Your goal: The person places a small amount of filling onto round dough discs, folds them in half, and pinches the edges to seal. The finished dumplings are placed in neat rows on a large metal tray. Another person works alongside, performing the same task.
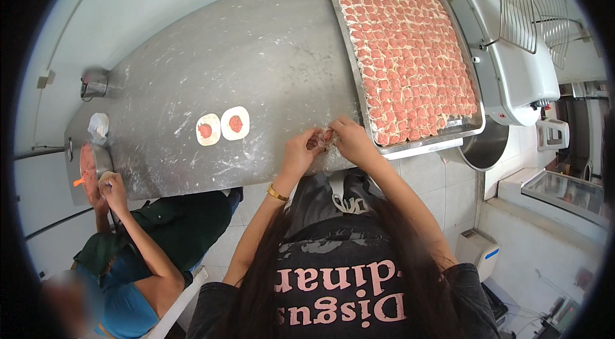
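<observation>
Near the table's front edge, my left hand and my right hand meet with curled fingers around a small dumpling. Pink filling and pale dough show between the fingertips; the rest of it is hidden. To the left of my hands, two flat dough wrappers, a nearer-left one and one beside it, lie on the table, each topped with a blob of pink filling. Just right of my right hand stands a large metal tray, packed with rows of open-topped dumplings.
The grey metal table is dusted with flour. At left, a co-worker's hand works beside a container of pink filling. A white bag and metal cup stand behind. Right of the tray are a white machine and metal pot.
</observation>
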A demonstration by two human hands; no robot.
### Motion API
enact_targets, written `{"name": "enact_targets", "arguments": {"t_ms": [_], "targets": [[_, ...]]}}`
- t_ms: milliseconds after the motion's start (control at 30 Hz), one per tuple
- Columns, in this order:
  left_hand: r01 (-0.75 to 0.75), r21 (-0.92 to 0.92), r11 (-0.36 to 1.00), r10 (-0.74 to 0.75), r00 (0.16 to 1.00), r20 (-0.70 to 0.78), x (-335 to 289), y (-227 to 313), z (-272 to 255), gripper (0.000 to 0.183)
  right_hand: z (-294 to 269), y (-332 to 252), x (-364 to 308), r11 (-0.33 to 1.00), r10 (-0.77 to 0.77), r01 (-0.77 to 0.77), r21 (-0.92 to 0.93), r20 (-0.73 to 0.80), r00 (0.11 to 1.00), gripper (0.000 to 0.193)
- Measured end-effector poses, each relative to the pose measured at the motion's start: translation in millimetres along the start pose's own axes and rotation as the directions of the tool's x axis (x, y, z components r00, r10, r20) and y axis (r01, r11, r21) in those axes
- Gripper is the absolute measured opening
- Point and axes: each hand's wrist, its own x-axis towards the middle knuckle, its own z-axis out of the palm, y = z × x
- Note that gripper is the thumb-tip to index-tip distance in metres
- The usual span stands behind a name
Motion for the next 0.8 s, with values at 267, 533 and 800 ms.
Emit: {"name": "enact_targets", "arguments": {"t_ms": [267,533,800], "targets": [[-0.060,0.210,0.976,0.059,0.998,0.011,7.0,7.1,0.1,0.031,0.1,4.2,4.7,0.997,-0.048,0.049,0.065,-0.026,0.999,0.015],[-0.062,0.123,0.990,0.057,0.997,0.043,8.4,5.2,-1.2,0.030,3.8,4.8,5.3,0.997,-0.044,0.039,0.061,0.077,0.996,0.022],[-0.172,0.149,0.974,0.169,0.985,0.035,7.6,1.5,-3.2,0.029,4.4,2.3,1.8,0.997,-0.002,0.000,0.071,0.030,1.000,0.016]]}}
